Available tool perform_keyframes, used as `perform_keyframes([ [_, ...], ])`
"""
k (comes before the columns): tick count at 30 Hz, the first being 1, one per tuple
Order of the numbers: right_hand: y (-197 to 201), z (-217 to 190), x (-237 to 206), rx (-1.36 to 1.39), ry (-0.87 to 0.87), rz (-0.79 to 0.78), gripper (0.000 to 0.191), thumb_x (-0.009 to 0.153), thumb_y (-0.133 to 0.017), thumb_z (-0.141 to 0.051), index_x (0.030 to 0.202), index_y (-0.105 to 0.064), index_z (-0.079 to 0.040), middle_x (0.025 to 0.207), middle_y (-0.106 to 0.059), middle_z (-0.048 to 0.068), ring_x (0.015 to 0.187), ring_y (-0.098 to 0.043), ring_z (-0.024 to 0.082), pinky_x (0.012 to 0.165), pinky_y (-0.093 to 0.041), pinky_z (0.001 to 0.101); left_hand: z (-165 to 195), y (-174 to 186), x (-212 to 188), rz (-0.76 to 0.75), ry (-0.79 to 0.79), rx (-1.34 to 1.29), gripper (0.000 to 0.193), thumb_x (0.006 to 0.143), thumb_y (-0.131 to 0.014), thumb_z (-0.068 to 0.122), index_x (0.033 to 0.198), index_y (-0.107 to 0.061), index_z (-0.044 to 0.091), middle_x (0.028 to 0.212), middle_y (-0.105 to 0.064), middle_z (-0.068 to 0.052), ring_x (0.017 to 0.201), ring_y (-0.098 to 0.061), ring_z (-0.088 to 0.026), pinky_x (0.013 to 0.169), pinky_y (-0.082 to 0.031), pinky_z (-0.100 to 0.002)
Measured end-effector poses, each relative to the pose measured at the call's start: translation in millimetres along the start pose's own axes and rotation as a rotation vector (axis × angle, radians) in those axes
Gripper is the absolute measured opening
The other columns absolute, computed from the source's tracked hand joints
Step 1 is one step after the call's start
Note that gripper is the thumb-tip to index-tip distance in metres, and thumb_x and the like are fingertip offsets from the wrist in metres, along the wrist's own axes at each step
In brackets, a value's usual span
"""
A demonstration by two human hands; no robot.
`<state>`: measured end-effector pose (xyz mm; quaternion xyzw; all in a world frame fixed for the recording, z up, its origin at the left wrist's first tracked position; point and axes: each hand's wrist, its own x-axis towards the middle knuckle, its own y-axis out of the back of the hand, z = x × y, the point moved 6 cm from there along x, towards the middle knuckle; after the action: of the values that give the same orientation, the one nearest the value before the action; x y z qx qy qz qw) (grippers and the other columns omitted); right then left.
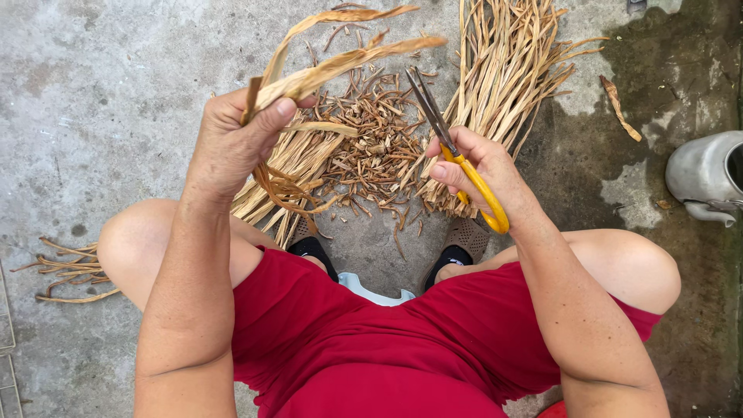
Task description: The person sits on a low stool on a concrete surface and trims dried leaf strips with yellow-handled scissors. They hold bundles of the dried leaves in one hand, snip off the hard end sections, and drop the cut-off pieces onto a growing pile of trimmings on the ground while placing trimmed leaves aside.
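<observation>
My left hand [236, 139] grips a few dried tan leaf strips [340, 58], which arch up and to the right above the floor. My right hand [484, 166] holds yellow-handled scissors [457, 155], blades slightly apart and pointing up-left, just right of the strips and not touching them. Below both hands lies a pile of short brown cut pieces [379, 143] on the concrete. A flat bundle of trimmed strips [290, 166] lies under my left hand. A larger bundle of long strips [507, 66] fans out above my right hand.
I sit low with bare knees apart, in red shorts [371, 348], feet in dark sandals [457, 248]. A few curled strips [70, 267] lie at far left. A grey metal kettle [708, 174] stands at the right edge beside a wet patch.
</observation>
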<state>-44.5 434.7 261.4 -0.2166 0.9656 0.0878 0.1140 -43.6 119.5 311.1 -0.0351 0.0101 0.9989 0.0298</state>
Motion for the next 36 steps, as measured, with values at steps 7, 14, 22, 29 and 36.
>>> perform_keyframes([
  [7, -35.6, 10.3, 2.7, 0.246, -0.125, -0.220, 0.040, 0.094, -0.072, -0.040, 0.114, -0.064, -0.007, 0.084, -0.061, -0.001, 0.074, -0.059, 0.009, 0.064, -0.050, 0.0230, -2.7, 11.2, -3.2, -0.088, -0.022, -0.267, 0.023, 0.105, -0.071, 0.024, 0.115, -0.076, 0.004, 0.081, -0.063, 0.006, 0.055, -0.041, -0.001, 0.049, -0.031, -0.018],
  [14, -45.9, -10.0, -2.9, 0.520, 0.004, -0.426, 0.063, 0.097, -0.068, -0.059, 0.123, -0.060, -0.002, 0.093, -0.060, 0.005, 0.082, -0.058, 0.012, 0.075, -0.048, 0.0246, -5.4, 5.5, -4.9, -0.151, 0.000, -0.259, 0.027, 0.099, -0.072, 0.022, 0.119, -0.073, 0.005, 0.103, -0.077, -0.003, 0.055, -0.043, -0.002, 0.048, -0.034, -0.019],
  [22, -49.4, -19.9, -4.8, 0.508, 0.034, -0.457, 0.067, 0.096, -0.066, -0.064, 0.122, -0.059, -0.003, 0.091, -0.059, 0.004, 0.079, -0.056, 0.011, 0.070, -0.046, 0.0231, -5.4, -15.2, -8.7, -0.270, 0.084, -0.079, 0.026, 0.099, -0.070, 0.026, 0.112, -0.078, 0.005, 0.064, -0.052, 0.009, 0.054, -0.035, -0.003, 0.048, -0.027, -0.022],
  [29, -46.2, -13.0, -4.5, 0.608, -0.020, -0.307, 0.051, 0.098, -0.071, -0.049, 0.110, -0.062, 0.000, 0.074, -0.052, -0.001, 0.056, -0.045, 0.006, 0.050, -0.036, 0.0186, -7.0, -12.3, -9.5, -0.257, 0.091, -0.137, 0.026, 0.100, -0.071, 0.025, 0.113, -0.079, 0.004, 0.064, -0.051, 0.008, 0.054, -0.035, -0.003, 0.049, -0.026, -0.021],
  [36, -41.1, -7.6, -3.2, 0.550, -0.033, -0.120, 0.050, 0.097, -0.069, -0.049, 0.103, -0.064, 0.000, 0.067, -0.051, 0.000, 0.048, -0.044, 0.006, 0.044, -0.033, 0.0185, -15.1, -5.5, -4.9, -0.209, 0.083, -0.197, 0.020, 0.099, -0.071, 0.022, 0.107, -0.074, 0.004, 0.100, -0.080, -0.002, 0.056, -0.040, -0.003, 0.049, -0.033, -0.021],
])
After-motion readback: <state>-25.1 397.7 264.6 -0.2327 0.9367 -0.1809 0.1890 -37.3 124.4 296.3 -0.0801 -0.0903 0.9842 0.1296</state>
